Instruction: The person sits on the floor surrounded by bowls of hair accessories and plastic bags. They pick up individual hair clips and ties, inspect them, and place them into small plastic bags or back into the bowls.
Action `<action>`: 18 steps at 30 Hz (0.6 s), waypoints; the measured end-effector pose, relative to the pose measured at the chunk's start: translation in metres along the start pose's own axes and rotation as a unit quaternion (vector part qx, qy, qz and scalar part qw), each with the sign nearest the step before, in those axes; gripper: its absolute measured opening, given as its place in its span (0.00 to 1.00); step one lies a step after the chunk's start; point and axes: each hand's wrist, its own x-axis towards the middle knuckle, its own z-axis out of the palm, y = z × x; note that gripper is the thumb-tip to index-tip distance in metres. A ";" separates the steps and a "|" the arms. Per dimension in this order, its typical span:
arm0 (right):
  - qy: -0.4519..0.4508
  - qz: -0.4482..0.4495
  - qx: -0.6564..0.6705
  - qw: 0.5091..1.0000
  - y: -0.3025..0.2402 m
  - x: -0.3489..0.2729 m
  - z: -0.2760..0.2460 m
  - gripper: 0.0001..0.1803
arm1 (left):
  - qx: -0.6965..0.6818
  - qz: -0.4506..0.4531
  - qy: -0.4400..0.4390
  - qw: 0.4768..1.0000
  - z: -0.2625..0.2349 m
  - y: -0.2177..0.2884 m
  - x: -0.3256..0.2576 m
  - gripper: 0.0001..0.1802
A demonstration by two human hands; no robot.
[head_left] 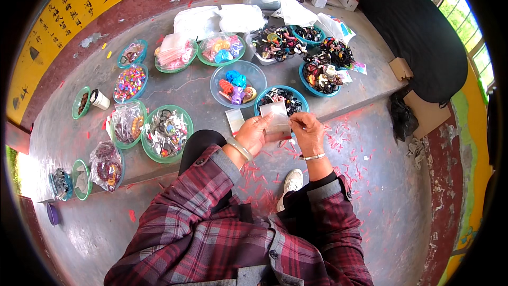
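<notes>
My left hand, with a pale bangle at the wrist, grips a small clear plastic bag by its left side. My right hand is closed in a pinch at the bag's right edge; what lies between its fingertips is partly hidden. Just beyond the bag is a blue bowl of black hair ties, some with pale parts. To the left of my left hand lies a small flat whitish packet. A clear bowl farther off holds red, blue and purple bundles.
Green bowls of hair accessories and bagged pieces stand on the raised ledge at left. Bowls of dark hair ties fill the back right. White plastic bags lie behind. Red scraps litter the floor below the ledge.
</notes>
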 end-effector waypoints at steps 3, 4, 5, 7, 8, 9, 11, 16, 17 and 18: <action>-0.057 0.020 0.004 0.998 -0.013 0.002 -0.005 0.08 | -0.014 0.008 -0.001 1.000 -0.003 0.000 -0.001 0.21; -0.070 0.028 0.005 0.997 -0.015 0.003 -0.005 0.09 | -0.021 0.010 -0.001 1.000 -0.004 0.001 -0.001 0.21; -0.083 0.036 0.006 0.996 -0.017 0.004 -0.007 0.09 | -0.017 0.010 -0.001 1.000 -0.004 0.001 -0.001 0.21; -0.094 0.062 0.026 0.993 -0.017 0.003 -0.007 0.10 | -0.009 0.011 -0.002 1.000 -0.003 0.002 -0.001 0.21; -0.092 0.079 0.047 0.992 -0.017 0.003 -0.005 0.10 | -0.006 0.012 -0.006 1.000 -0.004 0.001 0.000 0.22; -0.090 0.096 0.067 0.989 -0.016 0.002 -0.004 0.10 | -0.004 0.012 -0.010 1.000 -0.006 0.000 0.001 0.22; -0.102 0.123 0.089 0.983 -0.009 0.001 -0.004 0.09 | 0.000 0.008 -0.016 1.000 -0.007 -0.001 0.002 0.23; -0.094 -0.005 0.004 0.996 -0.007 0.003 -0.007 0.06 | 0.005 0.005 -0.002 1.000 -0.004 0.000 0.000 0.24; -0.095 -0.008 0.009 0.995 -0.007 0.003 -0.006 0.05 | 0.010 0.002 0.001 1.000 -0.004 0.000 0.000 0.24; -0.097 -0.011 0.013 0.995 -0.008 0.002 -0.006 0.05 | 0.014 0.000 0.002 1.000 -0.005 -0.001 0.001 0.24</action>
